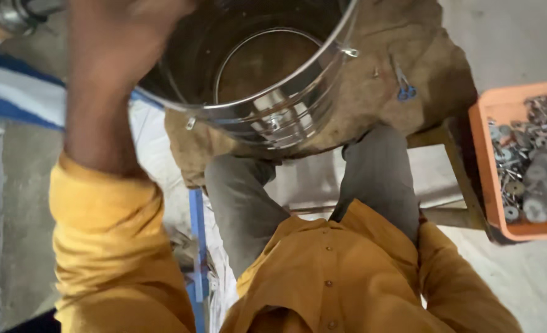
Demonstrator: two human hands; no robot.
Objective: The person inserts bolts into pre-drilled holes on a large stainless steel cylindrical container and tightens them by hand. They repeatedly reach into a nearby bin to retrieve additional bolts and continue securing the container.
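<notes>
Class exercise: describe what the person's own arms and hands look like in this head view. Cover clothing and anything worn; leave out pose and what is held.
The left arm wears a long mustard-yellow sleeve with a creased cuff at the wrist. The left hand is bare, with no glove; it is blurred, so rings cannot be told. The right arm has the same yellow sleeve, matching the buttoned shirt. The right hand is out of view.

A brown cloth is covering the wooden bench, a steel drum is resting on it, and an orange tray is sitting at its right edge
</notes>
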